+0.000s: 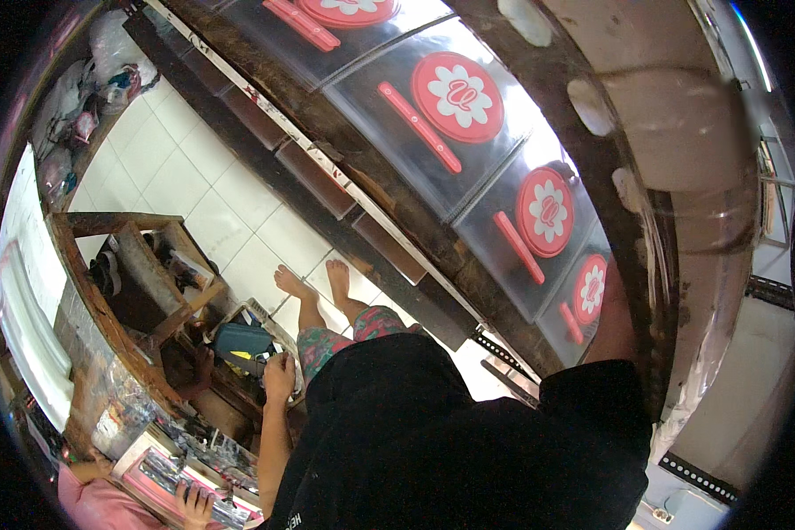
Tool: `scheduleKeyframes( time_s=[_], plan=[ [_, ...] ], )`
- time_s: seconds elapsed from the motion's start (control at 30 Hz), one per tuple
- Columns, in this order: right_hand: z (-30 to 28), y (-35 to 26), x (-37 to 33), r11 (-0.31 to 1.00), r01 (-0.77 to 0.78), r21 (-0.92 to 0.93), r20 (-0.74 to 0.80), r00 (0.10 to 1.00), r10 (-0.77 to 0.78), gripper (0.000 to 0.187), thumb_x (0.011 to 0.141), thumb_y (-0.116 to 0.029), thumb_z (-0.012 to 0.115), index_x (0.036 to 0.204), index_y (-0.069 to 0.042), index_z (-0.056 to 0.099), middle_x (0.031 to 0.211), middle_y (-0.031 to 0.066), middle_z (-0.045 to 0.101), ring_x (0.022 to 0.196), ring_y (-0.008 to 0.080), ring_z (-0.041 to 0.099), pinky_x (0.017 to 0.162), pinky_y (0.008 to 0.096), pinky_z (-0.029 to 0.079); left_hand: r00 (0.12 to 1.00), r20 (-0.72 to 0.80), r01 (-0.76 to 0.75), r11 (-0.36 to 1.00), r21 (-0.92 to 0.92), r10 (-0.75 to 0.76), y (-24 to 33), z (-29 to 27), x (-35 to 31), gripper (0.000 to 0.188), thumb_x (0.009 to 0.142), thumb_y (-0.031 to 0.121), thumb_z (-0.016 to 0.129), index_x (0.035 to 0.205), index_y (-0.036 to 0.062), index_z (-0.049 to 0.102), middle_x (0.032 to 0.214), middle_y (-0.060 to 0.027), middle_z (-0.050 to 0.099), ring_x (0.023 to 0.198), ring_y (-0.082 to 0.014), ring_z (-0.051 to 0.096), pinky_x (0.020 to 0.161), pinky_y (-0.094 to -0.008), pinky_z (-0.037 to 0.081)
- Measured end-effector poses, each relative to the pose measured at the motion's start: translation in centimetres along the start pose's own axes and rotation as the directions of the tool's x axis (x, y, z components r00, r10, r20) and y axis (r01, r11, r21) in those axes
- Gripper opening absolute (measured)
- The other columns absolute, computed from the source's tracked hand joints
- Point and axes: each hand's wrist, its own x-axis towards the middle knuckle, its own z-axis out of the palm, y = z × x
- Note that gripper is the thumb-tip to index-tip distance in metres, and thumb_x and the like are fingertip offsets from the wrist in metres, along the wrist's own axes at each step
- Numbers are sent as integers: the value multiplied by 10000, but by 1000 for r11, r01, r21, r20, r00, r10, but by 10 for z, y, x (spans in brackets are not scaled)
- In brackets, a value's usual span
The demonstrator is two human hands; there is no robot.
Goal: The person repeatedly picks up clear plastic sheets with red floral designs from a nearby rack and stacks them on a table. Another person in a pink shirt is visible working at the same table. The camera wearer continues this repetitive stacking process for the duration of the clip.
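Note:
My left hand (279, 374) reaches down to the edge of a light-coloured basket (258, 311). Its fingers are curled together, and anything between them is too small to make out. Inside the basket, right beside the fingers, lies a dark grey case or pouch (243, 343) with a bit of yellow near it. My right arm (621, 322) comes out of a black sleeve and rests by the end of the table, next to a clear plastic sheet (477, 190) printed with pink-red round flower badges and bars. The fingers of that hand are hidden.
A worn wooden shelf unit (141, 283) holds dark items on the left. Along the table runs a long dark beam (327, 177). White floor tiles (212, 212) lie below. At lower left, another person in a pink shirt (106, 503) has a hand (193, 505) by a pink-edged tray.

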Motion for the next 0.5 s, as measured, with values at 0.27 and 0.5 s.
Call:
scheduleKeyframes(
  time_s=[0.27, 0.5],
  plan=[
    [7, -9, 15, 999, 37, -25, -54, 998, -38, 260, 1013, -142, 562, 1244, -34, 613, 1225, 137, 634, 1072, 191, 648, 950, 322, 505, 1000, 22, 20, 999, 25, -20, 19, -11, -5, 288, 939, 209, 600, 1068, -31, 694, 973, -234, 696, 889, -375, 690, 805, -434, 534],
    [6, -29, 18, 995, 101, -20, -141, 985, -102, 259, 1017, -140, 555, 1245, -30, 611, 1236, 144, 630, 1078, 197, 646, 961, 327, 501, 1000, 7, -8, 1000, 20, 8, -1, 0, -6, 288, 936, 203, 603, 1080, -31, 689, 1004, -243, 682, 918, -397, 665, 827, -451, 517]
  ],
)
